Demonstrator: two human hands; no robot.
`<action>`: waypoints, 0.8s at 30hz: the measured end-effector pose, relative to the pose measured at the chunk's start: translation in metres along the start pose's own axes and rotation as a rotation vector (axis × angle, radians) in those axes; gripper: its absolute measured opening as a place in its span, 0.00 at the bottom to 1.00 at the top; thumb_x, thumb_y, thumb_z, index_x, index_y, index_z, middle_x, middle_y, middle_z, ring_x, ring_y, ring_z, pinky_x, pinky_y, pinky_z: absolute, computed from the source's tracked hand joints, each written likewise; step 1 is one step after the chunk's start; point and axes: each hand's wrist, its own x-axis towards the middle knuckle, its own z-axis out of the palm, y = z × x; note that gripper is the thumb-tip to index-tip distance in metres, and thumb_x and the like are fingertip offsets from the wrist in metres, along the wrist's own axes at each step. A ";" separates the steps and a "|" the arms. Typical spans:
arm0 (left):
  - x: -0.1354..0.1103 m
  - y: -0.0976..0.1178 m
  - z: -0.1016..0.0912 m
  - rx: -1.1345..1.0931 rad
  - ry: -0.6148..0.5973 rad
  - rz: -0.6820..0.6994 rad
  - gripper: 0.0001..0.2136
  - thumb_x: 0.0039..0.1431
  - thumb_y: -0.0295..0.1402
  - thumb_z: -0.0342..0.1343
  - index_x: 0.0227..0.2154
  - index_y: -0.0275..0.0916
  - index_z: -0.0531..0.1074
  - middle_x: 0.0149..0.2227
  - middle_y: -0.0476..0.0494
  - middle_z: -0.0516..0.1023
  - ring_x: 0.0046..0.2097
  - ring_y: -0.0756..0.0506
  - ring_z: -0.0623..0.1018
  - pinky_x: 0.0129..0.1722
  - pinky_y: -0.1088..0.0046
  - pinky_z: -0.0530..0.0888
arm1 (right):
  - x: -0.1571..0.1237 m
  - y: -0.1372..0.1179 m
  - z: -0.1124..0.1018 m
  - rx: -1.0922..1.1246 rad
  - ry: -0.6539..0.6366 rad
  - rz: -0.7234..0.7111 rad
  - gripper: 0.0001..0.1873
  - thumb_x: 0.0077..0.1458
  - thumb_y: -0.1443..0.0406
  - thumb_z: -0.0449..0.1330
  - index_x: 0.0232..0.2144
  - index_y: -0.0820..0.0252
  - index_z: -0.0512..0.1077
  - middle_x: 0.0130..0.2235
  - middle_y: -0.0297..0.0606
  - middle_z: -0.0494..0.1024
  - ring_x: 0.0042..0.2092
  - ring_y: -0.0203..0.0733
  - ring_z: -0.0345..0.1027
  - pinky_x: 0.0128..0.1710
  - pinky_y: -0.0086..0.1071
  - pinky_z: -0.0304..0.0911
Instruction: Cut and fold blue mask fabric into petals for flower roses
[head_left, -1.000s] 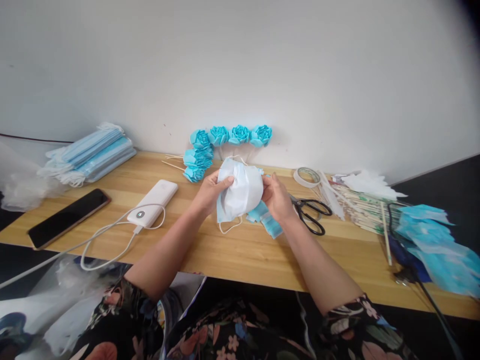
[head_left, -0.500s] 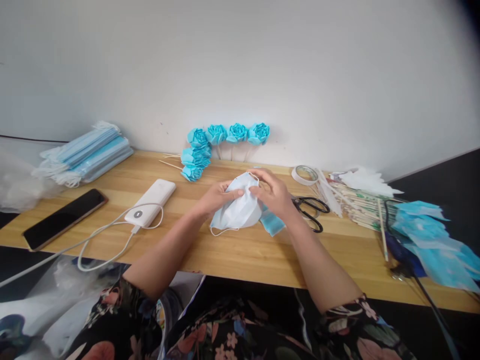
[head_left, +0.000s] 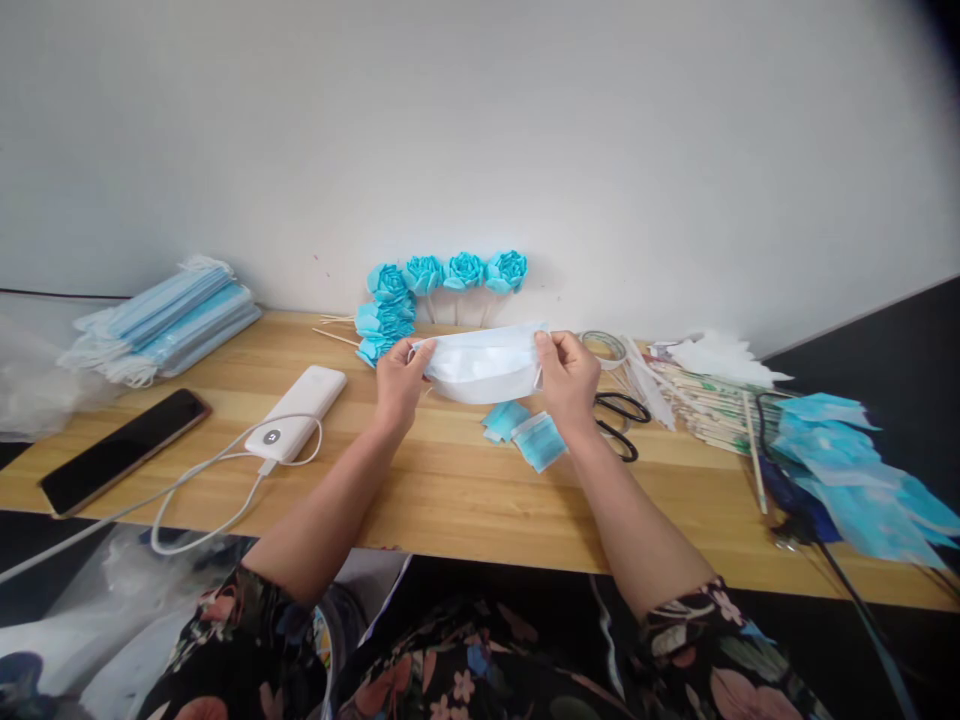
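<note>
Where room lies: bare table [head_left: 457, 500] between the forearms, out to the near edge.
Sides: power bank [head_left: 296, 425] left, scissors [head_left: 621, 420] right.
Face mask [head_left: 484, 365]: stretched level above the wood and blue scraps [head_left: 525, 432].
Left hand [head_left: 397, 385]: pinching its left end.
Right hand [head_left: 570, 380]: pinching its right end.

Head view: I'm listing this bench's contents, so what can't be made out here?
Head view, each line one item:
scissors: blades hidden behind the right hand.
face mask: both ends covered by the left hand and right hand.
blue pile: blurred, cut off by the right edge.
</note>
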 end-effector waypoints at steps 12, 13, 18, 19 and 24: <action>-0.002 0.012 -0.004 0.402 0.181 0.312 0.08 0.61 0.37 0.54 0.29 0.39 0.68 0.27 0.51 0.71 0.33 0.48 0.69 0.36 0.73 0.65 | -0.007 -0.002 0.005 -0.148 -0.020 -0.092 0.21 0.62 0.55 0.55 0.20 0.56 0.57 0.20 0.26 0.56 0.25 0.34 0.50 0.27 0.31 0.48; -0.001 0.014 -0.006 0.404 0.196 0.321 0.08 0.62 0.37 0.53 0.30 0.39 0.70 0.29 0.50 0.73 0.34 0.48 0.70 0.37 0.73 0.66 | -0.007 -0.002 0.006 -0.153 -0.016 -0.101 0.21 0.62 0.56 0.55 0.20 0.56 0.58 0.19 0.26 0.56 0.25 0.34 0.50 0.27 0.31 0.49; 0.003 0.014 -0.009 0.344 0.139 0.287 0.09 0.62 0.38 0.52 0.31 0.38 0.71 0.31 0.48 0.75 0.36 0.47 0.72 0.40 0.73 0.67 | -0.007 0.000 0.004 -0.147 -0.014 -0.078 0.20 0.62 0.55 0.55 0.21 0.56 0.60 0.19 0.27 0.58 0.25 0.34 0.52 0.27 0.31 0.50; 0.005 0.013 -0.010 0.322 0.111 0.265 0.09 0.62 0.38 0.51 0.31 0.38 0.71 0.31 0.48 0.75 0.36 0.48 0.72 0.40 0.73 0.67 | -0.006 0.001 0.003 -0.132 -0.021 -0.065 0.20 0.62 0.54 0.55 0.21 0.56 0.60 0.19 0.26 0.58 0.25 0.34 0.52 0.27 0.31 0.50; 0.008 0.015 -0.013 0.184 -0.084 0.098 0.11 0.59 0.41 0.55 0.30 0.37 0.74 0.29 0.48 0.73 0.34 0.48 0.70 0.36 0.74 0.66 | 0.000 0.002 -0.003 -0.059 -0.045 -0.036 0.20 0.61 0.53 0.56 0.21 0.57 0.63 0.20 0.27 0.58 0.26 0.34 0.52 0.26 0.30 0.50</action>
